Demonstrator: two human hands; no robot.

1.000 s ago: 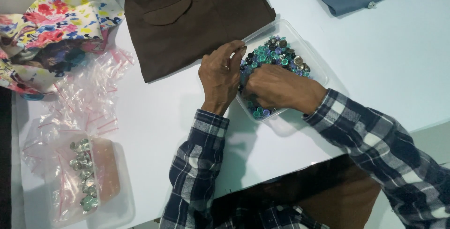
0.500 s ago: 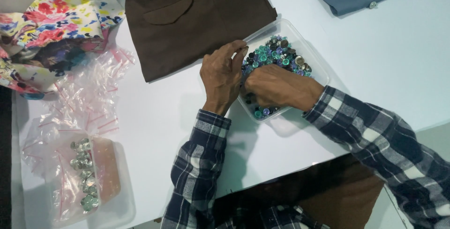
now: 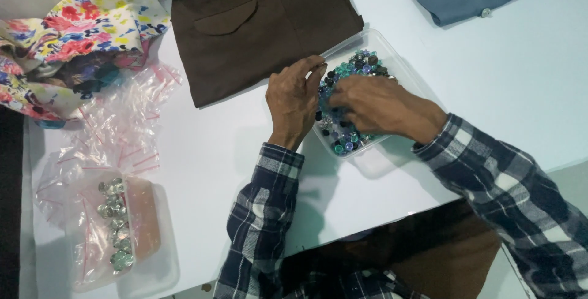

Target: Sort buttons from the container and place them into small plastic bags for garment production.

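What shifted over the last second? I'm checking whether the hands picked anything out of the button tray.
Very little. Both hands stay in the clear tray of buttons: the left hand at its near-left edge, the right hand over the pile, fingers only slightly shifted. No pick-up is visible. The brown garment and plastic bags lie as before.

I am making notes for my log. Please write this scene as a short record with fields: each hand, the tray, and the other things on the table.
left hand: at the tray's left edge, fingers touching the buttons
right hand: reaching into the tray, resting on the buttons
tray: clear plastic, holds mixed buttons, mostly teal, blue and dark
brown garment: folded, behind the tray
left side: floral fabric, small clear bags, second tray with silver buttons
table: white
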